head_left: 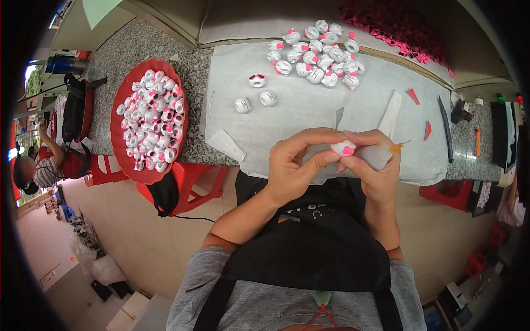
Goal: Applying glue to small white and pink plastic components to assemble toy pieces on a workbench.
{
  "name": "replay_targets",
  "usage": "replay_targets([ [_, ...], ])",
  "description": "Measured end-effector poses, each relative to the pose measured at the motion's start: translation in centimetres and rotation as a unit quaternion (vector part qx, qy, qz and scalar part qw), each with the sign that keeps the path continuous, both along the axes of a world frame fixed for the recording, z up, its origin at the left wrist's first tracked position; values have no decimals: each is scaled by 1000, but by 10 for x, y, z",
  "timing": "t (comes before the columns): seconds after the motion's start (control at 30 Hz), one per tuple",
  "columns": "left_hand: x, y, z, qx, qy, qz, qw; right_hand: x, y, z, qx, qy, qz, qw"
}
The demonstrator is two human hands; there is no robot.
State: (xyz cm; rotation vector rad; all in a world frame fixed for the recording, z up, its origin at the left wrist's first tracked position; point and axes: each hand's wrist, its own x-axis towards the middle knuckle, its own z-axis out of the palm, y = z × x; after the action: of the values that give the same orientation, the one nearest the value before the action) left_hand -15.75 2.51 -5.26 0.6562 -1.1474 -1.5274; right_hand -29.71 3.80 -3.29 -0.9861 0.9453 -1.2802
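Over the front edge of the paper-covered bench, my two hands meet around a small white doll head with a pink bow. The fingers and thumb of my left hand pinch it from the left. My right hand has its fingertips and thumb on the right side of the piece. Tucked in that same hand is a translucent glue bottle with an orange needle tip, which points to the right. My fingers partly cover both the doll head and the bottle.
A red scalloped tray heaped with similar heads stands at left on the granite bench. More white heads sit at the back of the paper. Tweezers and an orange stick lie right. Another person is far left.
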Motion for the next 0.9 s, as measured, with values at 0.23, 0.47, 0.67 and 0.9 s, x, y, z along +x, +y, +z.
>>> replay_targets([
  [0.23, 6, -6, -6, 6, 62, -91, 994, -4, 2, -4, 23, -30, 39, 999],
  [0.47, 31, -37, 2, -225, -353, 65, 906, 10, -16, -5, 46, 41, 3, 998],
  [0.67, 66, -67, -13, -330, -549, 116, 759, -12, -13, -6, 30, 94, -18, 995],
  [0.9, 55, -93, 7, -402, -579, 162, 690, -22, -8, -5, -10, 84, -72, 994],
])
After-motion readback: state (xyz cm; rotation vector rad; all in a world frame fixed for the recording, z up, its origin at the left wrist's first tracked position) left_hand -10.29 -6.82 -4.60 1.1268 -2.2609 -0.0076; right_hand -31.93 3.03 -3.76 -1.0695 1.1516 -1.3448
